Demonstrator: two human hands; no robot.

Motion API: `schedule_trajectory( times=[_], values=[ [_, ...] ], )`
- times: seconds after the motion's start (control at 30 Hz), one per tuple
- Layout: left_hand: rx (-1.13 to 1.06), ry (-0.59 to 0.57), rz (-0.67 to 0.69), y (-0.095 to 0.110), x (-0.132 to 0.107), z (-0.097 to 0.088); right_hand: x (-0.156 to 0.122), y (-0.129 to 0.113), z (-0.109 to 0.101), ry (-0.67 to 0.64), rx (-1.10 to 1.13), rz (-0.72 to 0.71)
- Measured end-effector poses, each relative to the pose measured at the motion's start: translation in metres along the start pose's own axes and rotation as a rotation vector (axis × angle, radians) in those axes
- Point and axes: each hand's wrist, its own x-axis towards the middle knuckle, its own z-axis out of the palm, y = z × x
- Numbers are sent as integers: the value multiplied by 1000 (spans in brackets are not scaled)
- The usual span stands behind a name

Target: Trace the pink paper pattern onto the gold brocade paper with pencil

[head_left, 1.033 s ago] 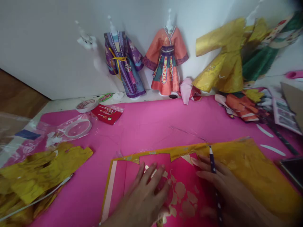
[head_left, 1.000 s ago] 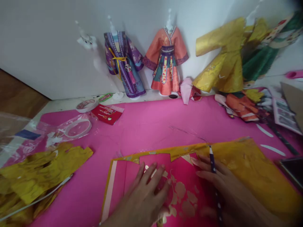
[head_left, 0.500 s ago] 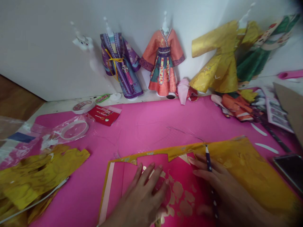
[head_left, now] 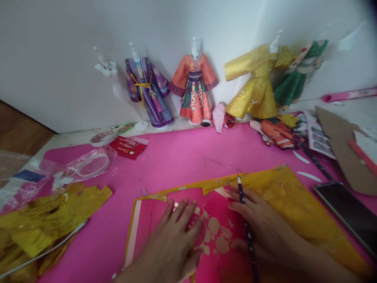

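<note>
Pressing flat, my left hand (head_left: 176,232) lies spread with its fingers open on the red patterned sheet (head_left: 212,232), holding nothing and, as I judge it, pinning the paper so it cannot slide. My right hand (head_left: 262,228) is closed around a dark pencil (head_left: 246,220), whose tip points away from me and meets the upper edge of the red sheet where it overlaps the yellow sheet (head_left: 294,204) beneath; the hand's outer fingers rest on the paper, probably to steady the line. Both sheets lie near the front of the pink mat (head_left: 182,157) that covers the counter.

Farther out, the stepped top edge of the red sheet runs leftward from the pencil tip, and beyond it the mat shows bare pink up to the wall, which leaves room to push the papers forward. To my left, crumpled yellow scraps (head_left: 44,224) sit well apart from the work, with a tape roll (head_left: 91,165) in clear wrapping and a red card (head_left: 128,147) behind them. On my right a dark phone (head_left: 347,214) lies just beside the yellow sheet's corner, so that side is tight. Small paper robes, purple (head_left: 147,92), orange (head_left: 194,88) and yellow (head_left: 253,88), stand against the wall.
</note>
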Motion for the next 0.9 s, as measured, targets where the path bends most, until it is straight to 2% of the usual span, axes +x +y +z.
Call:
schedule_trajectory(
  times=[0.2,0.47,0.9],
  values=[
    [-129,-56,-127,5,3,-9,7,-6,-6,-76,-20,2],
    [15,-143,-80,8,10,-26,9,-7,-7,-125,-21,31],
    [148,-38,-24,21,29,-18,10,-4,-7,-117,-49,22]
  ],
)
